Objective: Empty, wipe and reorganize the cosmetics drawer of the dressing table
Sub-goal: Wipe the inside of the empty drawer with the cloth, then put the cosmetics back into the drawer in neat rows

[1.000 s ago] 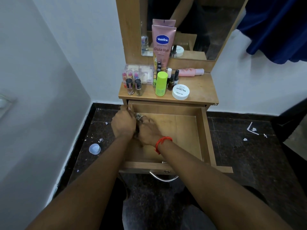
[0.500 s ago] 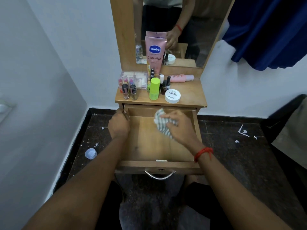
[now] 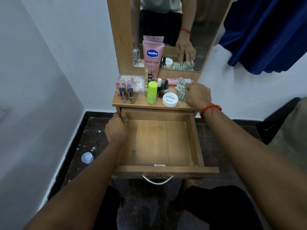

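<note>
Well, down on the dark floor at the far left lies a small pale plastic cap (image 3: pixel 87 157), near the wall. Next to it the left hand (image 3: pixel 116 128) grips the drawer (image 3: pixel 166 169), its fingers curled over the left side wall near the back corner. The drawer is pulled well out of the dressing table (image 3: pixel 140 103), and only bare wood shows inside, with a curved metal handle (image 3: pixel 157 180) on the front.

Up on the tabletop the cosmetics crowd the left and middle. There is a clear plastic box (image 3: pixel 132 81) at the back, with two small glass bottles (image 3: pixel 127 95) in front of it. Beside them stands a lime-green bottle (image 3: pixel 152 92), with several dark nail-polish bottles (image 3: pixel 162 90) just beside it. A tall pink Vaseline tube (image 3: pixel 153 58) stands on its cap against the mirror (image 3: pixel 207 39). A flat white jar (image 3: pixel 170 99) sits near the front edge, and a pink tube (image 3: pixel 173 81) lies on its side at the back.

Further right, a striped cloth (image 3: pixel 181 90) lies crumpled on the tabletop, between the jar and the right hand (image 3: pixel 197 95). That hand rests on the cloth. From behind I see mostly knuckles, but the mirror shows its fingers nearly straight, tips pressing down on the fabric. A red thread band (image 3: pixel 210 109) circles the wrist. A deep blue curtain (image 3: pixel 265 34) hangs at the far right.
</note>
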